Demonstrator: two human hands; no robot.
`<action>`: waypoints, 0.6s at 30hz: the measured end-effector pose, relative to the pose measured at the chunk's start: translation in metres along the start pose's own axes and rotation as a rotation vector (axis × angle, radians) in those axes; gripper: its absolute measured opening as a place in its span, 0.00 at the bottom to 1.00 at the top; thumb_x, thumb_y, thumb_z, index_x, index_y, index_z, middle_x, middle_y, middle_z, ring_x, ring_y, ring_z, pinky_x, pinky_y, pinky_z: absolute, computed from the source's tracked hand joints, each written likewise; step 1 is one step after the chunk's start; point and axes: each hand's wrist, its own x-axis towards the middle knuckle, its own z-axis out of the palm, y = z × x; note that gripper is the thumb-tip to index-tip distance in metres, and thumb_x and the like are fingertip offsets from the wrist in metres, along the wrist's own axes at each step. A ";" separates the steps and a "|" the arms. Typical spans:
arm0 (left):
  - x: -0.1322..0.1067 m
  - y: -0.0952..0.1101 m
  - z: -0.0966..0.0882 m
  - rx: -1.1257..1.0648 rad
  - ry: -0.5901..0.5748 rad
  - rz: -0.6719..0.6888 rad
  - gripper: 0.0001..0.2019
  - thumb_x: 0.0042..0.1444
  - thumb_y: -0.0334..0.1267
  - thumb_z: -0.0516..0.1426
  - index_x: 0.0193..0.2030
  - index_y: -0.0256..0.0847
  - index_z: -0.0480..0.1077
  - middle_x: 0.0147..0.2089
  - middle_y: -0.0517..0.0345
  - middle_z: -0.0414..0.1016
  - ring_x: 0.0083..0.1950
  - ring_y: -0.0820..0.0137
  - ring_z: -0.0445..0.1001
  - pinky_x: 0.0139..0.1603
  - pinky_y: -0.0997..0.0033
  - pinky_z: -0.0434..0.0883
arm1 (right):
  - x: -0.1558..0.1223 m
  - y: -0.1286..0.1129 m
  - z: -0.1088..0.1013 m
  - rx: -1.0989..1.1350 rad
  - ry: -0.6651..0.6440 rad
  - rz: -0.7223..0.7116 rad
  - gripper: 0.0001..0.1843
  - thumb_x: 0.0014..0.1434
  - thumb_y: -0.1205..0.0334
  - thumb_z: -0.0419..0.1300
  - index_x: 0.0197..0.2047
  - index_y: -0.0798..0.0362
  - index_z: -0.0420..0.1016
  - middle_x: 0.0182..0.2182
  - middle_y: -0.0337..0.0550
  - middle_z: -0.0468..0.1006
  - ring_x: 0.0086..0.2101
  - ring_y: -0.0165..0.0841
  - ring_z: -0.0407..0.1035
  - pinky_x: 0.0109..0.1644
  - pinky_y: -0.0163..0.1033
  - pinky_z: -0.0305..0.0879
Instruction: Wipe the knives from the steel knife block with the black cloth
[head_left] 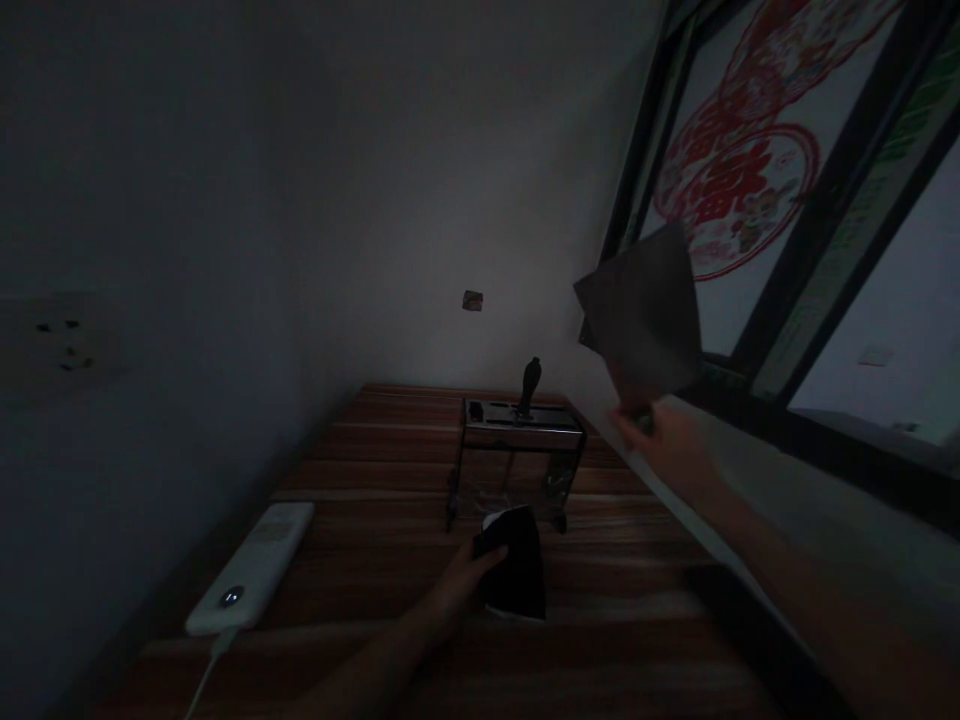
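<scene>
The scene is very dark. My left hand [459,580] rests low on the wooden table [375,470], its fingers closed on a flat black object [514,565] that I cannot name, with a small pale patch at its top. My right hand [667,440] is raised near the window sill and pinches the lower edge of a dark grey square sheet [645,310], held up and tilted. A small metal and glass stand [517,460] with a dark knob on top sits just behind the black object.
A white power bank [251,570] with a lit dot and a cable lies at the table's left. A wall socket [64,345] is on the left wall. The window [787,180] at right carries a red paper cutting.
</scene>
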 end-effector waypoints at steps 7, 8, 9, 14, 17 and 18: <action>-0.018 0.017 0.001 0.007 0.131 0.019 0.23 0.38 0.35 0.65 0.43 0.36 0.67 0.43 0.47 0.76 0.45 0.59 0.74 0.48 0.61 0.68 | -0.126 -0.054 0.088 0.607 -0.239 0.084 0.12 0.52 0.51 0.55 0.27 0.51 0.71 0.21 0.41 0.75 0.21 0.34 0.68 0.24 0.36 0.60; -0.021 0.020 -0.001 0.016 0.132 0.024 0.22 0.38 0.35 0.65 0.43 0.36 0.68 0.42 0.48 0.77 0.44 0.59 0.75 0.48 0.61 0.68 | -0.133 -0.061 0.098 0.652 -0.249 0.071 0.11 0.51 0.52 0.56 0.28 0.51 0.72 0.23 0.43 0.76 0.24 0.36 0.70 0.27 0.37 0.62; -0.025 0.024 -0.004 0.027 0.127 0.027 0.22 0.38 0.34 0.65 0.43 0.36 0.68 0.41 0.48 0.77 0.44 0.59 0.75 0.48 0.62 0.68 | -0.136 -0.067 0.108 0.701 -0.270 0.059 0.11 0.51 0.53 0.56 0.27 0.51 0.72 0.24 0.43 0.76 0.25 0.36 0.70 0.27 0.37 0.62; -0.033 0.037 -0.013 0.063 0.173 0.023 0.21 0.35 0.33 0.65 0.41 0.35 0.69 0.37 0.50 0.78 0.42 0.59 0.75 0.45 0.62 0.69 | -0.135 -0.086 0.144 0.821 -0.267 0.150 0.15 0.49 0.50 0.57 0.21 0.53 0.70 0.19 0.43 0.74 0.23 0.36 0.68 0.27 0.37 0.62; -0.030 0.040 -0.015 0.071 0.217 0.016 0.22 0.34 0.34 0.65 0.41 0.35 0.69 0.38 0.49 0.78 0.42 0.58 0.75 0.45 0.62 0.69 | -0.134 -0.089 0.154 0.856 -0.271 0.213 0.17 0.51 0.48 0.56 0.21 0.53 0.70 0.19 0.42 0.73 0.23 0.35 0.68 0.28 0.37 0.62; -0.028 0.040 -0.015 0.071 0.234 0.018 0.22 0.34 0.34 0.65 0.40 0.35 0.69 0.38 0.48 0.78 0.42 0.58 0.75 0.46 0.62 0.68 | -0.135 -0.089 0.155 0.865 -0.284 0.228 0.18 0.51 0.47 0.56 0.22 0.53 0.70 0.19 0.42 0.73 0.23 0.35 0.67 0.28 0.37 0.62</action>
